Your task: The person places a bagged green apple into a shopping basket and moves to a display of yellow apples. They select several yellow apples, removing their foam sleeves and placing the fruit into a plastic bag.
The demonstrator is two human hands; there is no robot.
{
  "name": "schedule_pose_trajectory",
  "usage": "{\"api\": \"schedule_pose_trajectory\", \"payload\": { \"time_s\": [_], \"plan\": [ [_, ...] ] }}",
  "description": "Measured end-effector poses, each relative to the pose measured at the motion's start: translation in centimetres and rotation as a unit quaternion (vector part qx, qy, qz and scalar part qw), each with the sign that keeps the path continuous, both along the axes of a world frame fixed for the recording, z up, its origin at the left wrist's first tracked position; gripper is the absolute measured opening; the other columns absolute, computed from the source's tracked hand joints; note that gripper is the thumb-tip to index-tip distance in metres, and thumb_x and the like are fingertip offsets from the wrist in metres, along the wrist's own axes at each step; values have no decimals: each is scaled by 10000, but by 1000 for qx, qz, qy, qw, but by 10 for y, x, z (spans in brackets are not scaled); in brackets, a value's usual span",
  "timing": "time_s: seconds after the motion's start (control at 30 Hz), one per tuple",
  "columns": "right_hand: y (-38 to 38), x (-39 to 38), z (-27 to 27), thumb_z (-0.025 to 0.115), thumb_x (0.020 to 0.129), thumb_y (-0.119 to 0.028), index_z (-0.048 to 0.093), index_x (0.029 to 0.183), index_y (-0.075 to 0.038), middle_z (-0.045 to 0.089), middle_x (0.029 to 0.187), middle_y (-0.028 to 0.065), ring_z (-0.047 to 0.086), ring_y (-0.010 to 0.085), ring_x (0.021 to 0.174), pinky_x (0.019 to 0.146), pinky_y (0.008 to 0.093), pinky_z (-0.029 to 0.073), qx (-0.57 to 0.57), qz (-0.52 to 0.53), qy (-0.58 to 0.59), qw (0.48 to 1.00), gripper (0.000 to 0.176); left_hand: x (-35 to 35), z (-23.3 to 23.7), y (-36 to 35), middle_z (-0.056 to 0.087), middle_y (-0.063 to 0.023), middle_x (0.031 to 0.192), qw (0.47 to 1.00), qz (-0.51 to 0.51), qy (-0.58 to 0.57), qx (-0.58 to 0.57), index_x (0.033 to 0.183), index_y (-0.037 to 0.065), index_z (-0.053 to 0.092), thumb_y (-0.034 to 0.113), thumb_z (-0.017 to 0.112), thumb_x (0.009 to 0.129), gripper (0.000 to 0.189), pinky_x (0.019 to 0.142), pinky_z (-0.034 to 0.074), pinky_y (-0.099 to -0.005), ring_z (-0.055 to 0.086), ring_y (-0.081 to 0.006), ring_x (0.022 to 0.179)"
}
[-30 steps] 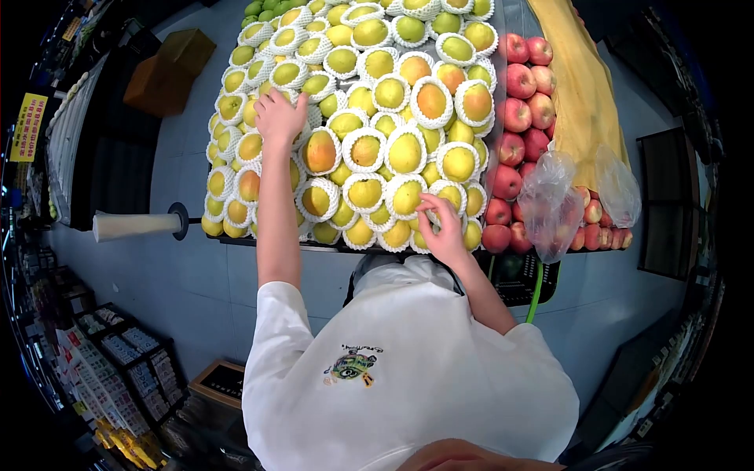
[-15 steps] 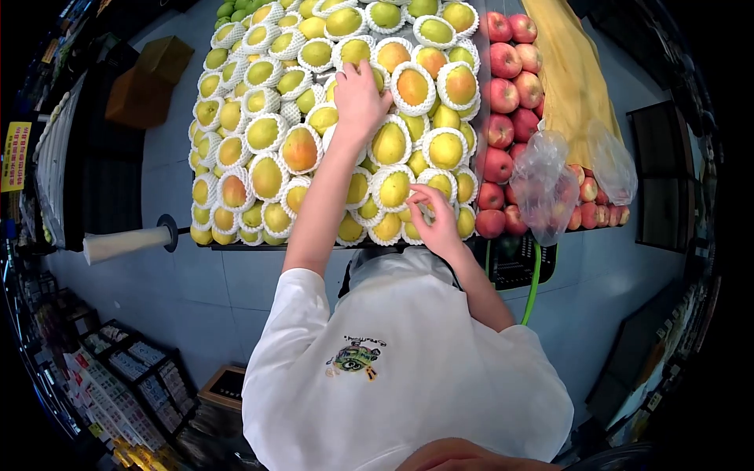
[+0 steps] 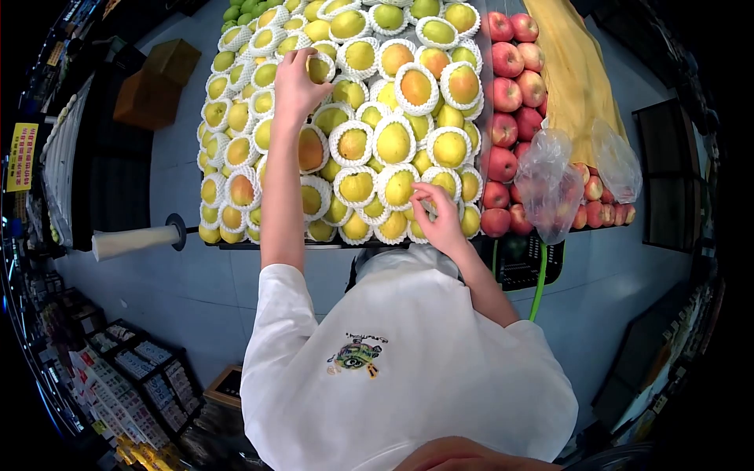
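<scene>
My left hand (image 3: 300,88) reaches over the display of yellow-green fruits in white foam nets. Its fingers and thumb are around one netted fruit (image 3: 319,70), which sits among the others. Lower and to the right, my right hand (image 3: 441,222) hovers at the near part of the display, fingers loosely bent and apart, nothing visible in it. Just left of its fingertips lies a netted yellow fruit (image 3: 398,188). Some fruits nearby have an orange blush, such as the one (image 3: 416,87) right of centre.
Red apples (image 3: 506,94) fill the section to the right, behind a clear divider. A yellow cloth (image 3: 577,78) and clear plastic bags (image 3: 547,186) lie over part of them. A roll (image 3: 135,242) sticks out at the left. Brown boxes (image 3: 147,98) stand on the floor.
My left hand has moved left across the display, from the middle fruits to a netted fruit there. My right hand has stayed nearly in place. The view has shifted slightly.
</scene>
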State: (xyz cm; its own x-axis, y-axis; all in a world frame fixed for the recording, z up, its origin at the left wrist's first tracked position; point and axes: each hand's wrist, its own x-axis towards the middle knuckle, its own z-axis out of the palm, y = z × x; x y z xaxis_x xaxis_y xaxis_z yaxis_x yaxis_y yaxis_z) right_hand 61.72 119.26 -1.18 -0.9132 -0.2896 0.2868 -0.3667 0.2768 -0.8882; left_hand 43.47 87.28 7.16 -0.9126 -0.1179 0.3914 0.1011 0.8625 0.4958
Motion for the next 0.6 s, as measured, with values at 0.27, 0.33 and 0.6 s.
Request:
{"api": "schedule_pose_trajectory", "payload": {
  "time_s": [0.27,0.33,0.6],
  "plan": [
    [1,0,1,670,890,40,638,1229,-33,690,966,92,673,266,931,864,368,521,-3,2,0,1000,349,-9,-40,9,640,-132,1256,996,-29,33,-80,1273,109,657,27,787,659,633,1021,515,-443,609,-378,1153],
    [1,2,-2,670,889,39,638,1229,-33,688,973,96,673,264,930,867,364,522,-1,-1,4,1000,349,-9,-29,4,645,-120,1291,997,-66,-19,-26,1263,116,670,13,783,659,622,1019,527,-441,617,-367,1171],
    [-23,-79,56,753,891,-203,579,1327,-74,588,1262,177,618,330,1140,965,451,507,102,-132,95,981,487,-11,-28,-7,658,-96,1297,995,-86,-32,-44,1289,144,675,77,799,672,633,993,551,-426,655,-336,1148]
  ]
}}
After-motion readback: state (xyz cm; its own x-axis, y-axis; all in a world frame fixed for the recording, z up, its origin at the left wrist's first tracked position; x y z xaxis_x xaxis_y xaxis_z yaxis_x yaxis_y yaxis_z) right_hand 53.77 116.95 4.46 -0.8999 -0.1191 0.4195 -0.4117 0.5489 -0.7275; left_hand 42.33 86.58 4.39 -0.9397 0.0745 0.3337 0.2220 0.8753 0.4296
